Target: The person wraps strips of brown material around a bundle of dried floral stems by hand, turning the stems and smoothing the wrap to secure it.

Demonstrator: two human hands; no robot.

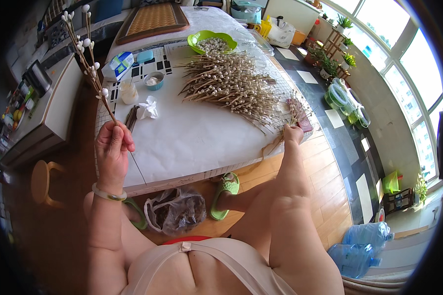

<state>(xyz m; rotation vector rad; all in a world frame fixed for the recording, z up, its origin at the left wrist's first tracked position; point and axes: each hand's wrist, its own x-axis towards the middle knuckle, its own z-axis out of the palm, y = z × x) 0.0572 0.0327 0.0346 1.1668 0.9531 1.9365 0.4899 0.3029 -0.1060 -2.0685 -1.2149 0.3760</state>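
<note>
My left hand [113, 147] grips a brown artificial branch [96, 86] with white catkin-like buds, held upright at the left above the table edge. A thin wire stem [138, 167] sticks out below its fingers. At the table's right edge, my right hand [294, 134] has its fingers closed at the base of a small bunch of thin budded twigs [294, 110]. A dark red box [305, 123] lies partly under that bunch. To the left of it spreads a large heap of white-budded twigs [229, 84]. A bundle of bare brown stems [132, 118] lies beside my left hand.
On the table [192, 143] are a crumpled tissue [147, 108], a glass jar [128, 93], a blue bowl of white paste [154, 81], a tissue pack [119, 66] and a green bowl of buds [212, 43]. A plastic bag [175, 210] sits on the floor between the feet.
</note>
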